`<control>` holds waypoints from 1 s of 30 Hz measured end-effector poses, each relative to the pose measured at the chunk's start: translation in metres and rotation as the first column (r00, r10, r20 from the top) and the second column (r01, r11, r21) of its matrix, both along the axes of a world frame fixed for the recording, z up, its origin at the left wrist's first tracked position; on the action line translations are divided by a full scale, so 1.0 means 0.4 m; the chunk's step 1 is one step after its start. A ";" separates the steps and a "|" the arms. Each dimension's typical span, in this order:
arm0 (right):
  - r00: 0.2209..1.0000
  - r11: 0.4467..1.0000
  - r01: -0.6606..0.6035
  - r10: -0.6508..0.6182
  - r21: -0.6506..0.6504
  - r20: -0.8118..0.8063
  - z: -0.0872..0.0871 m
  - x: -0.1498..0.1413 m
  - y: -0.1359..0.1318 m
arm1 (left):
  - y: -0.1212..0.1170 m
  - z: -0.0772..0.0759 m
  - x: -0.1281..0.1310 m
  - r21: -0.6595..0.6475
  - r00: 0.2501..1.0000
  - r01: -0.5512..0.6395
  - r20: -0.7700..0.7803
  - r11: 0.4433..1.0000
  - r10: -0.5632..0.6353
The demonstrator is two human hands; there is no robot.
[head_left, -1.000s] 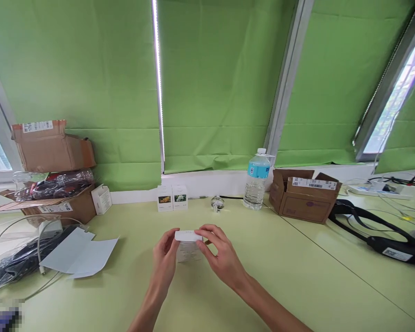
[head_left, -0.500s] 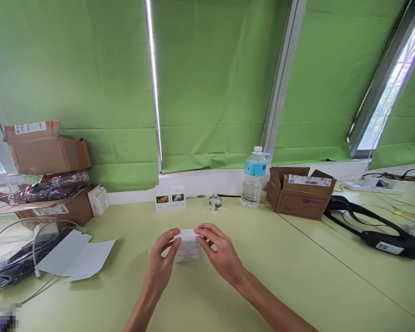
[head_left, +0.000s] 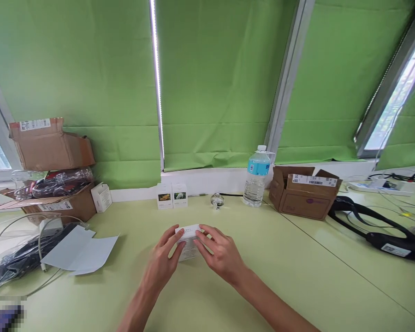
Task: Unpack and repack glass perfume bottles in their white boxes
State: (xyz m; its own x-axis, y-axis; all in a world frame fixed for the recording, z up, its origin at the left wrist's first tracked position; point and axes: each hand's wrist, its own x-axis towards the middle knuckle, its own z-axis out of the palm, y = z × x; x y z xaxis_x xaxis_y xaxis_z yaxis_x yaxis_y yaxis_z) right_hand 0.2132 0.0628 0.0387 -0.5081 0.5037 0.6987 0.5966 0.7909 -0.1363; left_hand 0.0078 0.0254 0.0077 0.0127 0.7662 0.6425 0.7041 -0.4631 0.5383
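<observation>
A small white cardboard box (head_left: 188,249) stands between my hands at the middle of the pale green table (head_left: 280,276), its top edge a lighter white with fine print. My left hand (head_left: 161,260) holds its left side, fingers curled over the top corner. On the other side, my right hand (head_left: 219,256) presses its fingertips against the right side and top. The fingers hide part of the box. Whether its base touches the table I cannot tell.
Beyond my hands stand two small picture-printed white boxes (head_left: 172,196), a small glass object (head_left: 217,201), a water bottle (head_left: 258,177) and an open cardboard box (head_left: 304,193). Pale blue paper sheets (head_left: 79,250) lie to the left, and a black strap (head_left: 380,235) lies to the right.
Both hands have closed in around the white box, and my left fingers now curl further over its top. The view has shifted slightly.
</observation>
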 end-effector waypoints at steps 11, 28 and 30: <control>0.987 0.863 -0.054 -0.029 -0.502 -0.157 -0.037 -0.021 -0.034 | -0.034 0.039 0.061 -0.187 0.934 -0.067 0.333 0.980 0.127; 0.997 0.778 -0.076 0.049 -0.624 -0.060 -0.060 -0.027 -0.025 | 0.009 0.000 0.002 -0.468 0.830 0.314 0.557 0.826 0.000; 0.997 0.778 -0.075 0.050 -0.624 -0.057 -0.058 -0.017 -0.009 | 0.009 -0.003 0.000 -0.423 0.811 0.344 0.584 0.839 -0.038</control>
